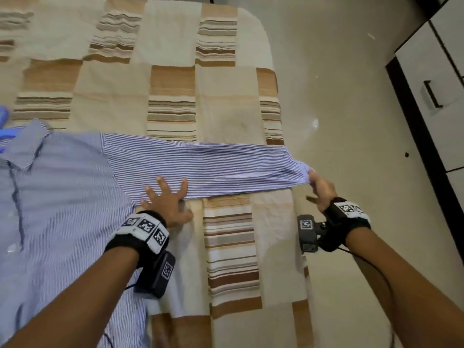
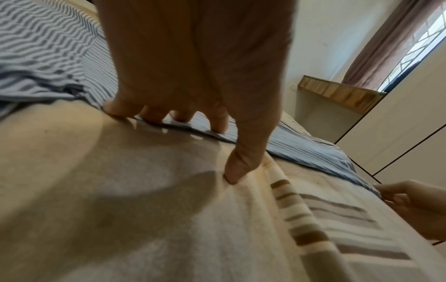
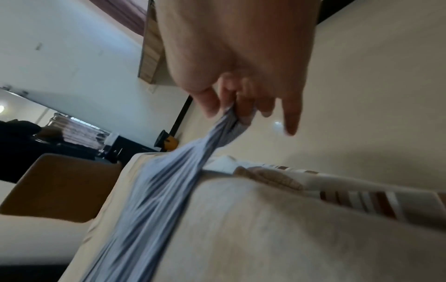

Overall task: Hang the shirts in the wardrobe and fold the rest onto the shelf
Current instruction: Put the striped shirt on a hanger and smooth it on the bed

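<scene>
A blue-and-white striped shirt (image 1: pixel 62 197) lies spread on the bed, collar at the left, one sleeve (image 1: pixel 200 167) stretched out to the right. My left hand (image 1: pixel 165 199) lies flat with spread fingers (image 2: pixel 217 122) on the sleeve near the armpit, thumb on the bedspread. My right hand (image 1: pixel 320 187) pinches the cuff (image 3: pixel 231 126) past the bed's right edge and holds the sleeve taut. The same sleeve (image 3: pixel 156 190) runs away from the right wrist camera across the mattress.
The bed carries a beige and brown patchwork bedspread (image 1: pixel 175 84). A blue item (image 1: pixel 5 116) pokes in at the far left. Tiled floor (image 1: pixel 339 84) lies right of the bed, with white wardrobe doors (image 1: pixel 431 79) and a black handle beyond.
</scene>
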The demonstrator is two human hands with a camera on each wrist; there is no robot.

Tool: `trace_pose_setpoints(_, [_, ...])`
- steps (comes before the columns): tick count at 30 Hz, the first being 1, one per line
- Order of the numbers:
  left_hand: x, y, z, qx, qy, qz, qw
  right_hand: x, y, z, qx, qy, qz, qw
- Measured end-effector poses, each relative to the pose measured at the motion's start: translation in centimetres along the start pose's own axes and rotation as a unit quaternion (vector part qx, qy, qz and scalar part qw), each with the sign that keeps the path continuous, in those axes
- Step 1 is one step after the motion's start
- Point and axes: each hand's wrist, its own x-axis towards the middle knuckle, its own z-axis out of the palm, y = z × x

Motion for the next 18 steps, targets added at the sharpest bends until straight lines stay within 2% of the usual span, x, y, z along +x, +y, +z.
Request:
trace_pose_setpoints(2, [-0.4,0.3,-0.3,0.0,-0.011,-0.002,1.0,-0.1,-0.5,-0.8,-0.113,-0.026,0.048,0.992])
trace_pose_setpoints(4, [-0.6,0.4,-0.8,-0.002,-0.03,0.008,1.0,-0.7,-1.5,-0.3,-0.258,-0.035,0.058,0.964])
trace_pose_setpoints(6, [-0.8,-0.3,-1.9,-0.068,-0.067,0.031,0.995,-2.5,-2.8,1.7,-0.371,0.043,-0.001,0.928])
trace_pose_setpoints(7, [-1.0,-1.1,-2.7,-0.146,-0.069,0.05,0.986,-4.0,-3.5,3.7,-0.411,0.079,-0.053,0.906])
trace_pose_setpoints(8, [-1.5,-2.3,-3.5,-0.236,-0.043,0.075,0.968,-5.7,-4.2,6.2,-0.447,0.08,-0.114,0.884])
trace_pose_setpoints(9, [-2.0,-3.7,-4.2,-0.309,0.018,0.098,0.946,-7.5,-4.5,9.5,-0.486,0.049,-0.179,0.854])
trace_pose_setpoints(10, [-2.5,-5.4,-4.5,-0.339,0.102,0.105,0.929,-9.3,-4.5,13.1,-0.529,0.003,-0.243,0.813])
trace_pose_setpoints(11, [-2.9,-7.2,-4.5,-0.314,0.178,0.089,0.928,-10.7,-4.1,16.7,-0.569,-0.047,-0.304,0.763])
trace_pose_setpoints(12, [-3.2,-9.1,-4.1,-0.254,0.221,0.052,0.94,-12.1,-3.6,20.2,-0.598,-0.095,-0.345,0.717])
trace_pose_setpoints(13, [-3.7,-11.0,-3.4,-0.174,0.225,-0.003,0.959,-13.3,-3.0,23.2,-0.619,-0.137,-0.366,0.681])
trace_pose_setpoints(14, [-4.0,-12.8,-2.3,-0.1,0.195,-0.056,0.974,-14.0,-2.3,25.3,-0.639,-0.168,-0.373,0.652])
trace_pose_setpoints(15, [-4.6,-14.2,-1.1,-0.043,0.149,-0.095,0.983,-14.3,-1.6,26.8,-0.653,-0.19,-0.372,0.631])
trace_pose_setpoints(16, [-5.1,-15.4,0.2,-0.015,0.106,-0.118,0.987,-14.3,-1.1,27.4,-0.658,-0.204,-0.368,0.624])
trace_pose_setpoints(18, [-6.0,-17.0,2.4,-0.014,0.059,-0.119,0.991,-13.3,-0.7,26.3,-0.651,-0.197,-0.371,0.632])
